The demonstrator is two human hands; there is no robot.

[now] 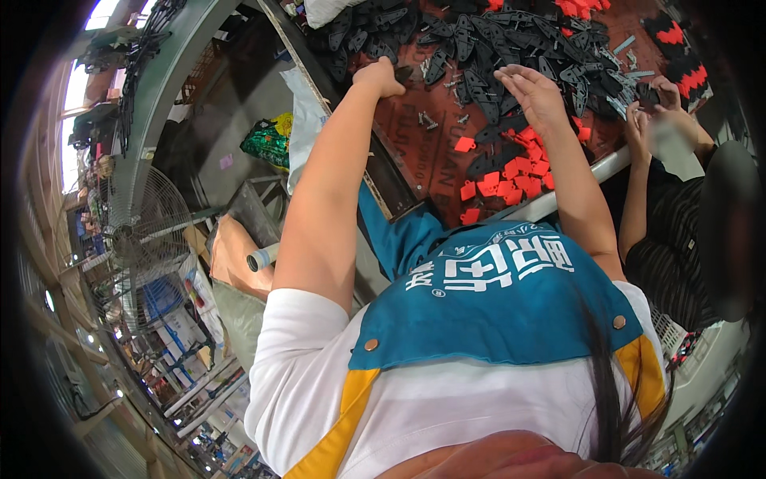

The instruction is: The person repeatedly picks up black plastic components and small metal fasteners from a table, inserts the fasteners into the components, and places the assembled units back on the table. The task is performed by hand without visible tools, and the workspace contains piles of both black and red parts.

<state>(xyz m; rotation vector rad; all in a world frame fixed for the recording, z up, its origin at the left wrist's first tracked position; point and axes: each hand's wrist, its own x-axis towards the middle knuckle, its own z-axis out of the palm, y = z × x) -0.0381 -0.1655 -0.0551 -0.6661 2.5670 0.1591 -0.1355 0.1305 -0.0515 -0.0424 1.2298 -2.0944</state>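
My left hand [378, 79] is at the table's left side, fingers and thumb closed on a small black plastic part [404, 74]; most of its shape is hidden. My right hand [536, 97] hovers over the middle of the table, fingers stretched out and slightly bent, with nothing visible in them. Beyond and around it spreads a heap of black, elongated plastic parts [465, 38]. Closer to me lie several loose red square tabs [511, 184]. Small silvery pins [428, 120] are scattered between my hands on the reddish-brown tabletop [408, 152].
At the right, another person's hands [638, 132] work at the table beside metal strips [625, 45]. Stacked black parts with red tabs [691, 81] stand at the far right. On the left are a large fan [128, 239], a green and yellow bag [270, 144] and the table's raised edge [381, 172].
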